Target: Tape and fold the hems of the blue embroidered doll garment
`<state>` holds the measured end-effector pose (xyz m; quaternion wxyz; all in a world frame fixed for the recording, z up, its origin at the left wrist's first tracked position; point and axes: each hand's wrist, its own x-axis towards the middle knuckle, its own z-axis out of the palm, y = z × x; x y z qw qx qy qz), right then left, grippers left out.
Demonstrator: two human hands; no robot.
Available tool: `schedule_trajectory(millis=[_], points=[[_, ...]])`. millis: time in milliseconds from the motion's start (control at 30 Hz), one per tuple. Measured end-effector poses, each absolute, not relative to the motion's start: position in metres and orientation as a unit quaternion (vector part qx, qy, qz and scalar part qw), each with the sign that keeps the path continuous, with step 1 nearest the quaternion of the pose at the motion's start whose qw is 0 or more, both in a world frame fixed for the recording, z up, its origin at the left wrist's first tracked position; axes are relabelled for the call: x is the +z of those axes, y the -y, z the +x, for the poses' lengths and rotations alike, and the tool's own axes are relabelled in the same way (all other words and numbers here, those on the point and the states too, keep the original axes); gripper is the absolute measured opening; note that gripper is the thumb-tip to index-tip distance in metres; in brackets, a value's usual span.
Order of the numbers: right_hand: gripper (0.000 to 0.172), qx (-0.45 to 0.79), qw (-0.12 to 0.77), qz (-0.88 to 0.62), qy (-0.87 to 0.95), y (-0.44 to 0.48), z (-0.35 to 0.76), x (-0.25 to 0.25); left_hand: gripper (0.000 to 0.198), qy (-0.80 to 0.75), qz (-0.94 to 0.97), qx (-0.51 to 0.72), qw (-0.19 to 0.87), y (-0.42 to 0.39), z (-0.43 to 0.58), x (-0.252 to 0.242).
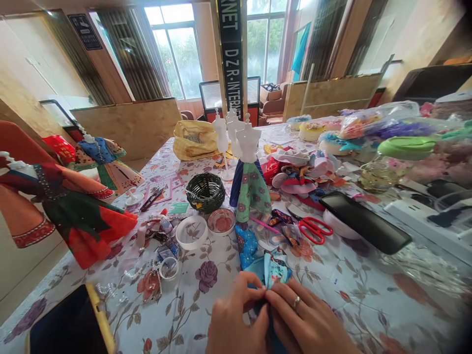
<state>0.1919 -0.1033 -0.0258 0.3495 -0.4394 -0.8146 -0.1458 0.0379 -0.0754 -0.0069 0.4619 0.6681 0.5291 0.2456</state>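
- At the lower centre of the frame, a folded fabric piece (272, 271) of teal and blue printed cloth is pinched between both hands, just above the tablecloth (206, 314).
- The left hand (236, 322) is closed on the lower left edge of the fabric, with thumb and fingertips pressed together.
- The right hand (311, 324) is closed on the same edge from the right, touching the left hand; a plain band ring (297, 301) is worn on one finger.
- The tablecloth is glossy and pale, printed with purple and red roses.
- At the centre, a white plastic mannequin (249, 140) is dressed in a floral green and navy flared skirt.
- A dark woven round basket (205, 192), a small red-patterned bowl (221, 221) and a white hoop (191, 232) are set left of it.
- Red-handled scissors (314, 230) are laid at centre right, near a flat black slab (365, 222).
- On the black hanging banner (231, 49) at the top centre, the white letters "D.Z.R" and "INTERNET" are partly readable.
- At the left, a red and green doll dress (79, 216) with beaded trim is spread out.
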Motion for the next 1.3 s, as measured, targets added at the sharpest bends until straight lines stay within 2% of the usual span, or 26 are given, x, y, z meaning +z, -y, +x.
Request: schedule_trajectory(millis=[133,300,433,667,767,933,1167,1300], points=[[0.029,-0.105,0.35,-0.452,0.814,0.104,0.192,-0.034,0.024,-0.51,0.712,0.312,0.367,0.072,0.034,-0.009],[0.033,0.123,0.398,-0.478,0.773,0.106,0.189,-0.06,0.024,-0.452,0.784,0.334,0.263,0.069,0.025,-0.014],[0.034,0.245,0.382,-0.476,0.753,0.106,0.191,-0.063,0.023,-0.424,0.809,0.345,0.216,0.067,0.016,-0.014],[0.026,0.283,0.292,-0.554,0.727,0.096,0.208,-0.026,0.017,-0.316,0.879,0.327,0.147,0.058,-0.005,0.002],[0.019,0.251,0.282,-0.599,0.706,0.086,0.214,-0.03,0.022,-0.255,0.921,0.274,0.11,0.051,-0.016,0.013],[0.025,0.284,0.245,-0.599,0.707,0.075,0.213,-0.04,0.027,-0.181,0.944,0.276,0.01,0.036,-0.037,0.02],[0.028,0.265,0.238,-0.598,0.718,0.072,0.213,-0.044,0.025,-0.219,0.936,0.276,-0.008,0.039,-0.048,0.009],[0.028,0.209,0.211,-0.628,0.719,0.063,0.21,-0.044,0.023,-0.308,0.902,0.304,0.001,0.058,-0.039,0.008]])
